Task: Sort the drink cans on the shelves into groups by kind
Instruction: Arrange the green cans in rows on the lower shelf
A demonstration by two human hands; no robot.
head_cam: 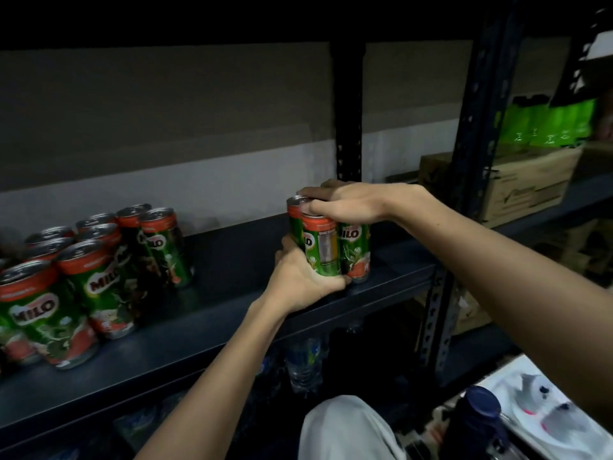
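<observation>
Holding a small cluster of cans between both hands, you are at the right part of the shelf, close to its front edge.

Head view:

1. Left hand: curled round the lower front of the cluster, thumb side against the nearest can. It grips the cluster from below and in front.
2. Right hand: laid over the can tops, fingers curled down on the rims. It grips the cluster from above.
3. The cluster shows at least three green cans, upright and touching one another. You cannot tell whether the bases rest on the shelf or are just lifted.
4. A larger group of the same green cans stands at the left of the shelf, well apart from the cluster.

Risks, judged from this position:

- The cans are loose, not bound. If either hand relaxes, an outer can is likely to slip out and fall.
- The cluster sits near the front edge. A can tipped forward would drop to the bottles on the level below.
- Sliding too fast into the left group could knock its front cans over.

Room for moving:

- Bare shelf lies between the cluster and the group; this is your open path.
- The post stands just behind the cluster, and the frame upright bounds the right. Keep the right forearm off it.
</observation>
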